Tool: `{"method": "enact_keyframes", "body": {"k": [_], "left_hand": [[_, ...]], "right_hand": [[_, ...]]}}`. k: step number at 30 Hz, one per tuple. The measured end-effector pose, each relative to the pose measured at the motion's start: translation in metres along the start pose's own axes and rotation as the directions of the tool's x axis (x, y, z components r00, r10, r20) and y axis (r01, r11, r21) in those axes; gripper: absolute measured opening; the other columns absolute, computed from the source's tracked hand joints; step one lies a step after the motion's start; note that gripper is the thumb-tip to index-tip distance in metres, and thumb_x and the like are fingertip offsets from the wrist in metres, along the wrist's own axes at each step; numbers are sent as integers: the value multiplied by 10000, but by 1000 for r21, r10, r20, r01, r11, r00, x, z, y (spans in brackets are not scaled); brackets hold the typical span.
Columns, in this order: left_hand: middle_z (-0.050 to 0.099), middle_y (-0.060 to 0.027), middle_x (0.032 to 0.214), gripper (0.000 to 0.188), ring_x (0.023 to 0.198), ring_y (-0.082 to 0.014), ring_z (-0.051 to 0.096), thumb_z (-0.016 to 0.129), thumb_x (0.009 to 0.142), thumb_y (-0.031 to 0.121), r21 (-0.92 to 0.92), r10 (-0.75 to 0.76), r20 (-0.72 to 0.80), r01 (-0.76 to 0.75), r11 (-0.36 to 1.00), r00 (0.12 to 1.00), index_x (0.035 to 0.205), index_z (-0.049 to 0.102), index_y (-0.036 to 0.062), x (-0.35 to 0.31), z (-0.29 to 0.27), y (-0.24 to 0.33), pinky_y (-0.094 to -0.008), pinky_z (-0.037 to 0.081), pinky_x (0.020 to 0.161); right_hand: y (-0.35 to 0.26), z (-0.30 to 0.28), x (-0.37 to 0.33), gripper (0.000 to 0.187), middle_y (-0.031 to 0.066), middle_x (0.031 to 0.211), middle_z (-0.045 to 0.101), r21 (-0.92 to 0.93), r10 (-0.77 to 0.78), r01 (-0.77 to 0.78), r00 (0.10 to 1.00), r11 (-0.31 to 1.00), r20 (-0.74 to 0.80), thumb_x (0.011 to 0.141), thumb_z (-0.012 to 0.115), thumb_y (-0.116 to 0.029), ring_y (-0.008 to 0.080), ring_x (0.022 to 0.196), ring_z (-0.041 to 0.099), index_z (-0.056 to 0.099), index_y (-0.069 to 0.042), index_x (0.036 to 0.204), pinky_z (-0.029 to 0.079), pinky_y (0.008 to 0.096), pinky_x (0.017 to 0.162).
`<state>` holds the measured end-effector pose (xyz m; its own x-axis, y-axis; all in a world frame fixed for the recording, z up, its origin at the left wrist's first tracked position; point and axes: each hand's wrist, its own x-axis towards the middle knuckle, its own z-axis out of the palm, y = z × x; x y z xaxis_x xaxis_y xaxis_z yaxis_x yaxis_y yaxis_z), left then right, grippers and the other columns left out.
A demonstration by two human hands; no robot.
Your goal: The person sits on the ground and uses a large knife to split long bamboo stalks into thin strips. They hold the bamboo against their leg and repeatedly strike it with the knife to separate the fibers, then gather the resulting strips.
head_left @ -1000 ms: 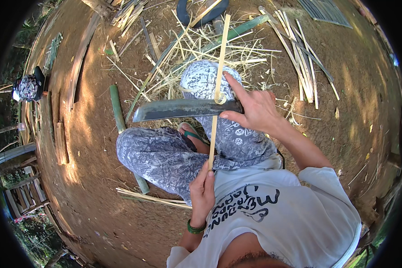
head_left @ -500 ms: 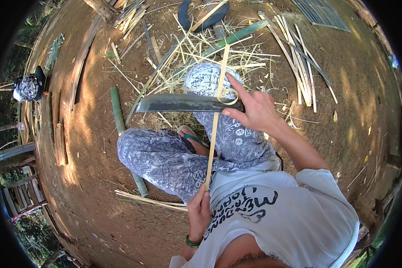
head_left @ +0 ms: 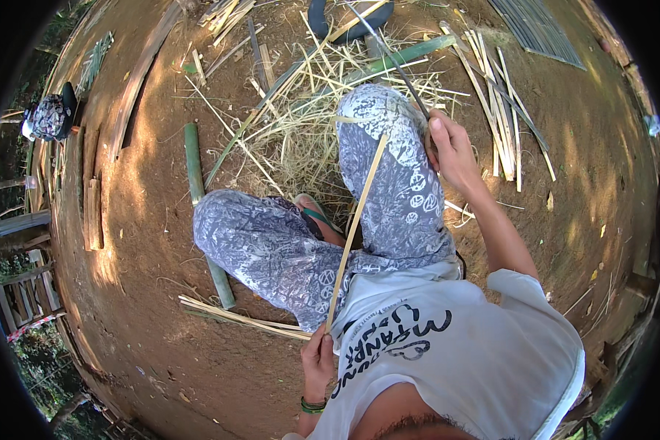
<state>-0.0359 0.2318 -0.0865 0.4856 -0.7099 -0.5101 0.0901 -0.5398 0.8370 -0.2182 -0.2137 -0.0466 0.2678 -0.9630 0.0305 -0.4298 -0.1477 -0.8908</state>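
Note:
My left hand, closed near my waist, pinches the near end of a thin, pale bamboo strip. The strip slants away over my lap, and its far end lies over my right thigh. Beside my right knee, my right hand is wrapped around a machete. Its blade shows almost edge-on, pointing away from me over the shavings, apart from the strip. The handle is mostly hidden in my fingers. A short, pale shaving rests on my right knee.
Bamboo shavings cover the ground ahead, around a green bamboo pole and a dark ring. Split strips lie right; another bundle lies near left. A green bamboo piece and planks are left; a corrugated sheet is far right.
The machete has left the strip and swung from pointing left to pointing away. My right hand has moved right with it. The curled shaving is gone from the blade; my left hand still holds the strip.

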Motion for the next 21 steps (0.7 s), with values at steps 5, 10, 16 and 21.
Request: {"method": "enact_keyframes", "body": {"k": [5, 10, 16, 21], "left_hand": [[550, -45, 729, 297, 630, -102, 431, 553, 973, 22, 227, 428, 22, -421, 878, 904, 1248, 636, -55, 40, 15, 77, -284, 352, 540], [560, -41, 746, 267, 646, -100, 462, 623, 945, 51, 394, 539, -40, -483, 782, 841, 1184, 673, -58, 64, 1, 119, -309, 363, 551], [504, -39, 659, 163, 534, -102, 386, 702, 893, 22, 682, 794, -149, -520, 515, 590, 1050, 728, -18, 120, -20, 182, -303, 310, 480], [505, -52, 671, 77, 540, -124, 417, 706, 894, 38, 747, 891, -260, -506, 430, 373, 938, 700, -25, 161, -32, 222, -308, 313, 487]], "right_hand": [[-67, -12, -7, 340, -29, 630, 551, 439, -4, -62, 989, 896, 148, 899, 742, -304, 25, 450, 447, 682, -35, 1100, 311, 203, 402], [-91, -27, 20, 260, -36, 609, 546, 440, -70, 20, 993, 898, 99, 905, 734, -230, 35, 424, 448, 679, -29, 1061, 305, 217, 372], [-113, -36, 40, 289, -49, 580, 516, 388, -151, 165, 986, 907, -67, 880, 754, -245, 35, 457, 456, 681, -35, 1065, 306, 219, 373], [-122, -39, 48, 288, -41, 513, 474, 463, -127, 175, 983, 869, -132, 881, 758, -271, 53, 340, 409, 662, -59, 1049, 271, 238, 283]]}}
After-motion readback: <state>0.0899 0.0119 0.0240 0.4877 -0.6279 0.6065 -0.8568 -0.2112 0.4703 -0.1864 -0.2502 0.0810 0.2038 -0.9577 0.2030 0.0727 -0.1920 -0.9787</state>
